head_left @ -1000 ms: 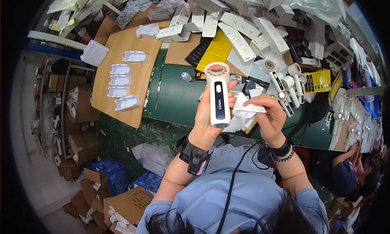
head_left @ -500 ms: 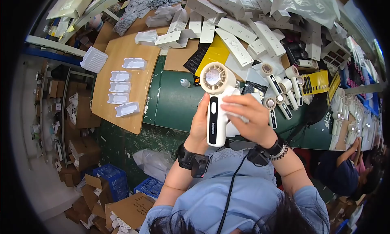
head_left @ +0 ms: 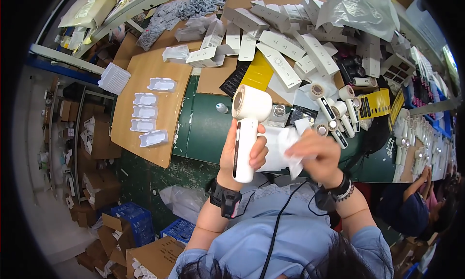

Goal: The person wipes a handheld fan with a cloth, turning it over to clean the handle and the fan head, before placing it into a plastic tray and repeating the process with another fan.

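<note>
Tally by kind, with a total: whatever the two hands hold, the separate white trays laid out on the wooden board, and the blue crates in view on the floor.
Handheld fan in the left hand: 1
White cloth or tissue in the right hand: 1
White trays on the wooden board: 5
Blue crates: 2
Total: 9

White handheld fans (head_left: pixel 325 108) cluster right on a green bench (head_left: pixel 206 138) — boxes (head_left: pixel 278 65) heaped far, a small bottle (head_left: pixel 222 107) nearer, a tan board (head_left: pixel 170 109) left.
</note>
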A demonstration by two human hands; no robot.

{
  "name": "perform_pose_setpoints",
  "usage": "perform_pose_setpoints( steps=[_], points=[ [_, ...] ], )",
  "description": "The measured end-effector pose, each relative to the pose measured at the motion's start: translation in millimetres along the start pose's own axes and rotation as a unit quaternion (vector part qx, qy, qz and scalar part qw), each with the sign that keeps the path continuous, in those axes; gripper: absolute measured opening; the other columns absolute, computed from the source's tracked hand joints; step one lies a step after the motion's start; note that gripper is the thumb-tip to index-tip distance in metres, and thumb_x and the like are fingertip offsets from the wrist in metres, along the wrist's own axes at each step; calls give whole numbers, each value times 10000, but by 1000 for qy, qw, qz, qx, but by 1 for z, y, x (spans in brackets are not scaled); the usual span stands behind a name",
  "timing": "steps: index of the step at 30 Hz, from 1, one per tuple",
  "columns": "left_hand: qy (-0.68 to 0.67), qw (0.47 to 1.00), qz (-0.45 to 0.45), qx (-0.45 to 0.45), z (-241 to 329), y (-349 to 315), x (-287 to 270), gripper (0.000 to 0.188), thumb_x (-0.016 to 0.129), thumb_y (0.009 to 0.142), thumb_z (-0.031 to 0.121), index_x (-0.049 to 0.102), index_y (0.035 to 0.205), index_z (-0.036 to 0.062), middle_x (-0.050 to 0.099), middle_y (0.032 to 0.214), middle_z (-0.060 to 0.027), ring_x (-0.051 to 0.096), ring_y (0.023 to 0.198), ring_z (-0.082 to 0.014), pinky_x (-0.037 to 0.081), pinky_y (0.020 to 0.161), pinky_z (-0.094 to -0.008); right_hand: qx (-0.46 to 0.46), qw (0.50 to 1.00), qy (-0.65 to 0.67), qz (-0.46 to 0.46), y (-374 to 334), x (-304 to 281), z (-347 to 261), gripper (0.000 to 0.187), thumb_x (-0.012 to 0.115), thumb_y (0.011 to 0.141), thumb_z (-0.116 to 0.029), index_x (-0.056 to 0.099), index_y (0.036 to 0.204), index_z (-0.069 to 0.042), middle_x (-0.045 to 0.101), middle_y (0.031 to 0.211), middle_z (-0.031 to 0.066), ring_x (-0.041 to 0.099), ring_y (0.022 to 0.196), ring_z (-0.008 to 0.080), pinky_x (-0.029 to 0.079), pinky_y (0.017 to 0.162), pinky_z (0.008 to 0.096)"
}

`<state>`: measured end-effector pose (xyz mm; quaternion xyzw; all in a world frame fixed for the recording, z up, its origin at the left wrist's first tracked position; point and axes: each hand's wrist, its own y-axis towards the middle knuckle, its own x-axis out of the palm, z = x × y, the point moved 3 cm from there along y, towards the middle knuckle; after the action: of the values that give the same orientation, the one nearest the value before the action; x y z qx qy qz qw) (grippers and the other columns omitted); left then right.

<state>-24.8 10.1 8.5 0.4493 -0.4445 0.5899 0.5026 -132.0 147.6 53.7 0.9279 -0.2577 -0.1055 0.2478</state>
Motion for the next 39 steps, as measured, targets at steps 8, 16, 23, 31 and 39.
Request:
perform_pose_setpoints(
  steps=[8, 16, 23, 31, 39],
  points=[
    [-73, 993, -21, -87, -13, -6, 18, 655, 183, 944, 553, 507, 1014, -12, 428, 554, -74, 376, 416, -158, 320, 367, -257, -88, 981, -173, 22, 32, 8, 6, 245, 511, 770, 53, 671, 934, -33, 674, 952, 120, 563, 1020, 276, 430, 837, 354],
    [7, 995, 21, -101, -10, -13, 17, 658, 169, 950, 531, 519, 981, -25, 445, 524, -87, 406, 408, -165, 343, 368, -257, -120, 960, -255, 2, 48, 29, 18, 337, 507, 800, 23, 606, 1118, -29, 547, 1211, 166, 545, 1090, 289, 383, 970, 352],
    [62, 990, 31, -124, -10, -17, 21, 664, 169, 958, 508, 518, 978, -56, 475, 521, -110, 442, 388, -176, 381, 370, -254, 230, 939, 256, -4, 29, 28, 66, 381, 384, 930, -236, 496, 1213, -6, 549, 1191, 142, 540, 1094, 212, 418, 936, 319],
    [97, 981, 33, -163, -13, -20, 28, 666, 169, 966, 478, 485, 960, -109, 452, 480, -107, 413, 345, -175, 345, 324, -251, 309, 751, 563, 157, 7, 48, 51, 447, 306, 963, -363, 470, 1229, -43, 567, 1144, 81, 552, 1058, 183, 422, 933, 318],
    [60, 982, 4, -182, -16, -19, 23, 657, 229, 953, 508, 510, 1006, -84, 476, 514, -101, 464, 390, -164, 394, 376, -247, 185, 979, 65, -55, 30, 12, 23, 646, 624, 790, -414, 427, 1248, -3, 533, 1139, 87, 532, 1046, 151, 432, 903, 301]
  ],
)
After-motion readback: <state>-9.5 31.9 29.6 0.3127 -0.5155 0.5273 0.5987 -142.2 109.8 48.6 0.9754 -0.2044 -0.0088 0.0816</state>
